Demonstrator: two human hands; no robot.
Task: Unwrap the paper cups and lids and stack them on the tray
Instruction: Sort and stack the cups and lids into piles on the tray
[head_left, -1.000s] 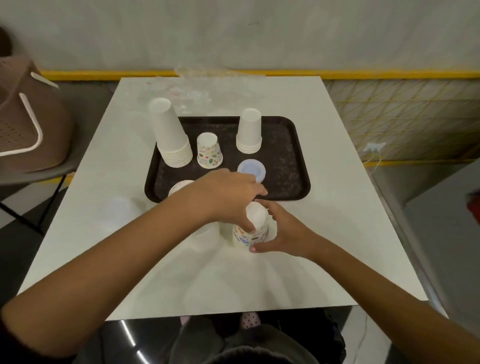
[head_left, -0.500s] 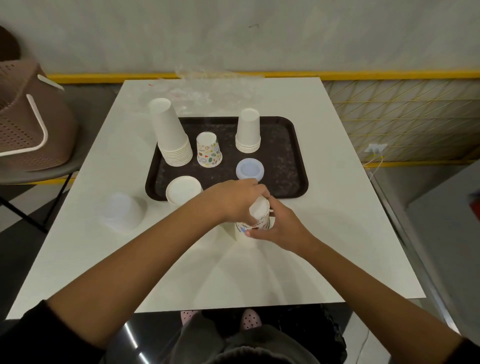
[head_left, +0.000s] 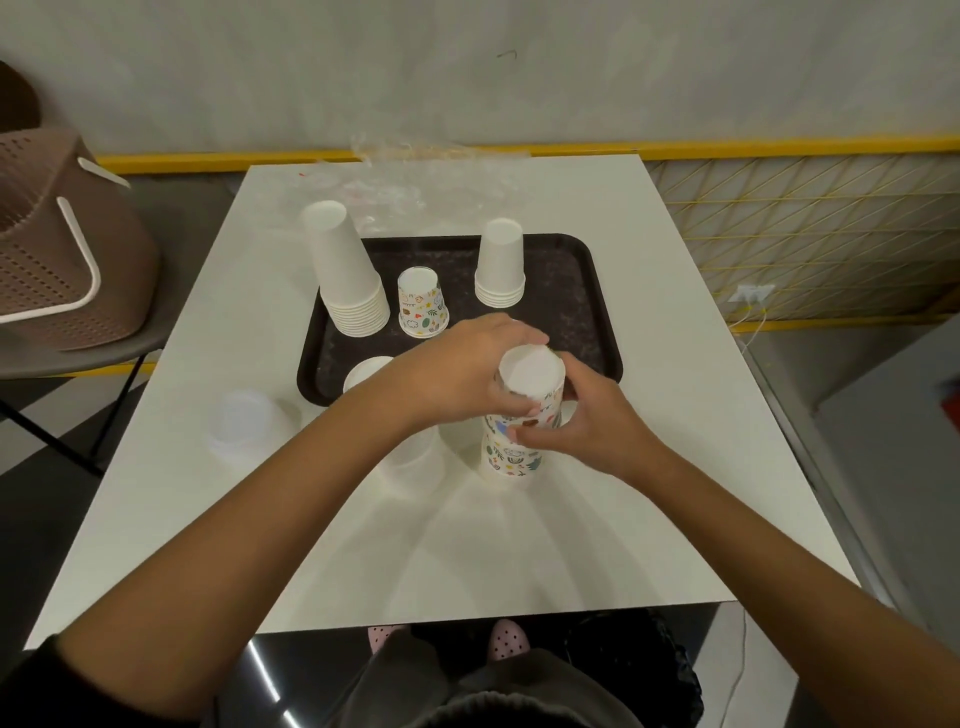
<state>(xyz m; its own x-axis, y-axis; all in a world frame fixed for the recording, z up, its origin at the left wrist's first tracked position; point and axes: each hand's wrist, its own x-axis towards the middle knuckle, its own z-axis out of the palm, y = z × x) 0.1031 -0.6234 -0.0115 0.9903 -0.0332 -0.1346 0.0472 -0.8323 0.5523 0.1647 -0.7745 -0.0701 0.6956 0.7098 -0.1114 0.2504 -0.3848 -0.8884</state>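
Observation:
A stack of patterned paper cups (head_left: 511, 457) stands upside down on the white table, just in front of the dark tray (head_left: 582, 291). My left hand (head_left: 457, 374) grips the top patterned cup (head_left: 535, 379), lifted partly off the stack. My right hand (head_left: 587, 421) holds the stack just below it. On the tray stand a tall stack of white cups (head_left: 348, 275), one patterned cup (head_left: 422, 303), a short stack of white cups (head_left: 500, 265) and a white lid (head_left: 363, 371), partly hidden by my left hand.
Clear lids (head_left: 249, 423) sit on the table at the left, and another clear stack (head_left: 410, 457) shows under my left forearm. Crumpled plastic wrap (head_left: 410, 176) lies behind the tray. A brown basket (head_left: 57, 249) rests on a chair to the left.
My left hand has pulled the top patterned cup upward, so it now stands higher on the stack. My right hand has stayed around the stack. The blue lid on the tray is now hidden.

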